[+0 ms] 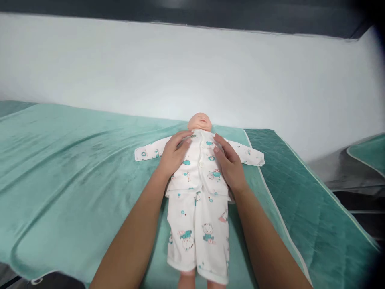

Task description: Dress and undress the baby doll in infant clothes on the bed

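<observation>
A baby doll (201, 120) lies on its back on a teal blanket (69, 176), head away from me. It wears a white printed shirt (200, 166) with its sleeves spread sideways, and matching printed trousers (197, 237). My left hand (174, 150) lies flat on the doll's chest at the left side of the shirt, fingers stretched out. On the right side of the chest rests my right hand (229, 162), also flat with fingers extended. Neither hand holds anything. The doll's bare feet show at the bottom edge.
A darker quilted teal mat (303, 200) lies under the blanket to the right. A white wall (192, 68) runs behind the surface. Another teal-covered surface (368, 152) stands at the far right, across a dark gap.
</observation>
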A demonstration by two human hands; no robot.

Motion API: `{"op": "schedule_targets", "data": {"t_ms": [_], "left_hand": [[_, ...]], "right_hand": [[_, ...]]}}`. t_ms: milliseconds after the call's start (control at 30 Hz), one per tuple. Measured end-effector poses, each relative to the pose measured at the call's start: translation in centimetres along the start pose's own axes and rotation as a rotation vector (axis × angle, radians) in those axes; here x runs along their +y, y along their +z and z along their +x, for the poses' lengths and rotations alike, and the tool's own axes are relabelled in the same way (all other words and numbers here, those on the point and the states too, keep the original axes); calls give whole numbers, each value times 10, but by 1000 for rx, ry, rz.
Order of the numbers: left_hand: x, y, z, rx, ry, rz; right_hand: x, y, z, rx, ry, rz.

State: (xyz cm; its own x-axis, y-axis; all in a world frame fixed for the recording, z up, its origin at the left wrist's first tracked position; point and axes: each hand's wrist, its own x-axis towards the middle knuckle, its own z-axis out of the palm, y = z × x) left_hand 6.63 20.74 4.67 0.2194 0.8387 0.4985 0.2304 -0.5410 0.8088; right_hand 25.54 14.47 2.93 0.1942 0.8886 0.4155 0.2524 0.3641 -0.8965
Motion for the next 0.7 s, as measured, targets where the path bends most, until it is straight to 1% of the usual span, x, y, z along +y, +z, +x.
{"op": "schedule_targets", "data": {"t_ms": [67, 100, 200, 267, 333, 467, 533, 600, 667, 700], "left_hand": [[-1, -3, -22, 34, -35, 27], [0, -6, -36, 24, -57, 43], [11, -16, -84, -51, -128, 62], [21, -23, -117, -85, -159, 71], [30, -30, -149, -85, -172, 100], [39, -39, -210, -14, -184, 186], [40, -40, -236, 6, -159, 248], [42, -38, -254, 3, -115, 317], [46, -35, -261, -15, -67, 389], [48, -33, -261, -28, -49, 424]], "right_hand": [[-1, 0, -23, 7, 3, -16], [-2, 0, -36, -3, 15, -31], [-8, -1, -82, -46, 80, -107], [-15, -3, -114, -77, 92, -162], [-24, -4, -144, -75, 71, -206], [-48, -6, -196, -6, 39, -237], [-62, -5, -213, -39, 0, -273], [-74, -3, -223, -138, -53, -365], [-83, 2, -226, -240, -97, -508], [-85, 6, -225, -268, -120, -590]]}}
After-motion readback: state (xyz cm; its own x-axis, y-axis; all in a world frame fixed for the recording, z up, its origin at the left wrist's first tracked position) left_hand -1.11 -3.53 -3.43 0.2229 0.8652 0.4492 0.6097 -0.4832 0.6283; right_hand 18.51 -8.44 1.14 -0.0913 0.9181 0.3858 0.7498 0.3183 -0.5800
